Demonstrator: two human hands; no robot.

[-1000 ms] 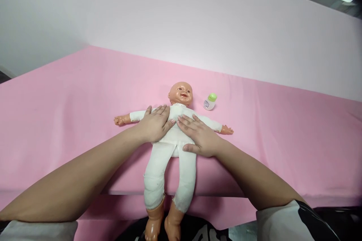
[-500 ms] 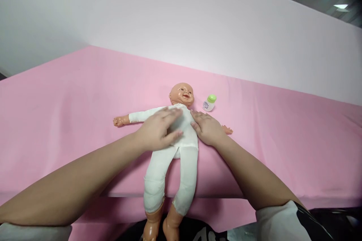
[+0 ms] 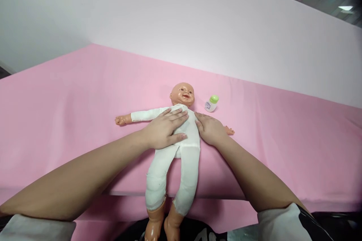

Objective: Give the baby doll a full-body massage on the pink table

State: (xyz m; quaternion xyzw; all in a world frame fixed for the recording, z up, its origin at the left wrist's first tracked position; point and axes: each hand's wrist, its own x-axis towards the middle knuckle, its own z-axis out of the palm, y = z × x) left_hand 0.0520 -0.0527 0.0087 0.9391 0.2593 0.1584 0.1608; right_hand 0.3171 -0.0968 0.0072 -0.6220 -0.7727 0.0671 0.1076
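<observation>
A baby doll [image 3: 189,135] with a white cloth body and plastic head, hands and feet lies on its back on the pink-covered table. My left hand [image 3: 166,128] rests flat on the doll's chest, its fingers stretched out and slightly spread. At the doll's other side, my right hand [image 3: 210,128] lies open along the edge of the torso, over the doll's arm, of which only the small hand shows beyond. Just past my right hand stands a small clear bottle [image 3: 211,103] with a green cap and a printed label, beside the doll's head.
A pink cloth [image 3: 70,90] covers the table, whose front edge runs beneath the doll's legs. The doll's feet hang over that edge, close to my body. Behind the table rises a white wall [image 3: 169,19], with a dark decorated surface at the upper right.
My left hand has shifted slightly right and its fingers now lie flatter on the doll's chest. My right hand keeps its place beside the torso. The whole view has shifted a little.
</observation>
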